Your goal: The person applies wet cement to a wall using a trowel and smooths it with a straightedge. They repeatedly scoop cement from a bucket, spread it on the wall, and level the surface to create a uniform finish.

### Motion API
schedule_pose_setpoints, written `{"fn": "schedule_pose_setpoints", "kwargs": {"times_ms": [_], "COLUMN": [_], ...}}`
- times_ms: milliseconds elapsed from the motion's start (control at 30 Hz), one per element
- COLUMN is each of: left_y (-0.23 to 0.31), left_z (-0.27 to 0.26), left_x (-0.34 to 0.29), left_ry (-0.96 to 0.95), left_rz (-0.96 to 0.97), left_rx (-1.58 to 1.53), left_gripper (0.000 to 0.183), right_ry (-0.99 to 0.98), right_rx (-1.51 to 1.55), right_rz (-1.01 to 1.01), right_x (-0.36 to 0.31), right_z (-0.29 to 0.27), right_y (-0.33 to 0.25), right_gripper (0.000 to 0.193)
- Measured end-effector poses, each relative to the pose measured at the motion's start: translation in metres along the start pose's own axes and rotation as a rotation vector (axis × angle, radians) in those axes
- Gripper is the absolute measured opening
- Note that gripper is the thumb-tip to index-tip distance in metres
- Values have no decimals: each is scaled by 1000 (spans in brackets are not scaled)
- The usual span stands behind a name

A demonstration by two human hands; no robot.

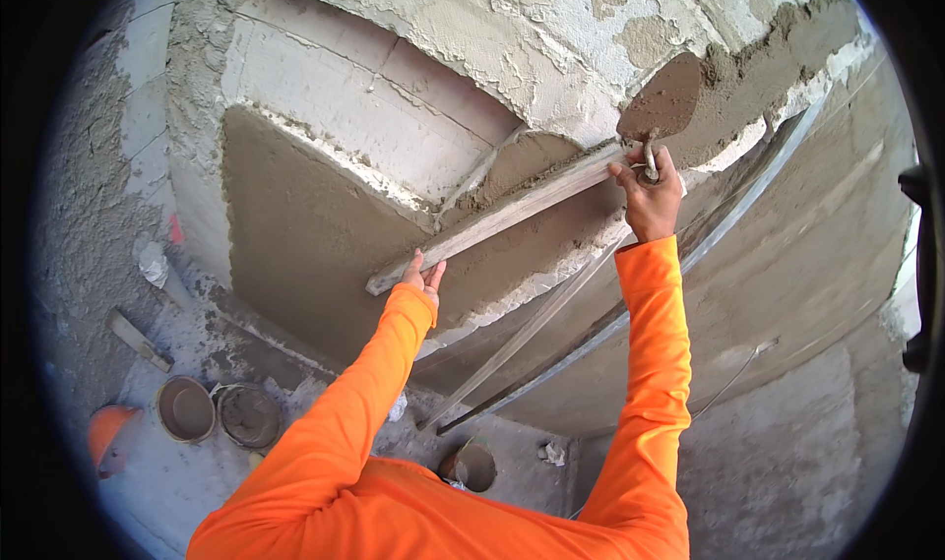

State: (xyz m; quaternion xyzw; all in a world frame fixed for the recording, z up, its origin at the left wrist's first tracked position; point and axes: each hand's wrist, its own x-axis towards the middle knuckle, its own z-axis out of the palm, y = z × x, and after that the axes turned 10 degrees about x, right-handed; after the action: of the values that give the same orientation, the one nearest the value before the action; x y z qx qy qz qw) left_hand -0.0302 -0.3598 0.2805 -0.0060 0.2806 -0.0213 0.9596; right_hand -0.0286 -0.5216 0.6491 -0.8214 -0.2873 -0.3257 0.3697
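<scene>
A long, pale wooden straightedge (512, 211) lies slantwise against the plastered wall, its lower end to the left. My left hand (425, 277) grips it near that lower end, fingers on its edge. By the upper end, my right hand (652, 201) is closed around the handle of a pointed trowel (661, 97). The trowel's blade points up and carries grey-brown mortar. My right fingers also touch the straightedge's end. Smooth grey plaster (305, 216) covers the surface left of the board, while rough mortar (778, 78) coats the ledge at the upper right.
Two metal poles lean at the right, one a long curved-looking bar (748, 181), the other a thinner strip (522, 339). Below stand a bucket (185, 408), a mortar-filled bucket (248, 417) and another bucket (474, 465). An orange hard hat (108, 434) and a flat tool (138, 340) lie at the left.
</scene>
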Motion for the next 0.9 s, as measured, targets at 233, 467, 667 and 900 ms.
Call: {"fn": "schedule_pose_setpoints", "kwargs": {"times_ms": [233,467,667,900], "left_y": [4,9,5,-21], "left_z": [-26,-56,-65,-39], "left_x": [19,33,22,11], "left_ry": [42,109,88,54], "left_rz": [-22,-10,-42,-173], "left_rx": [-60,-122,-124,-196], "left_gripper": [35,33,39,40], "right_ry": [-82,-165,-191,-194], "right_rx": [-72,-116,-105,-171], "right_rz": [-67,-70,-18,-74], "right_x": [-1,-10,-17,5], "right_z": [41,90,80,58], "right_y": [-17,-27,-30,-38], "right_gripper": [28,27,29,26]}}
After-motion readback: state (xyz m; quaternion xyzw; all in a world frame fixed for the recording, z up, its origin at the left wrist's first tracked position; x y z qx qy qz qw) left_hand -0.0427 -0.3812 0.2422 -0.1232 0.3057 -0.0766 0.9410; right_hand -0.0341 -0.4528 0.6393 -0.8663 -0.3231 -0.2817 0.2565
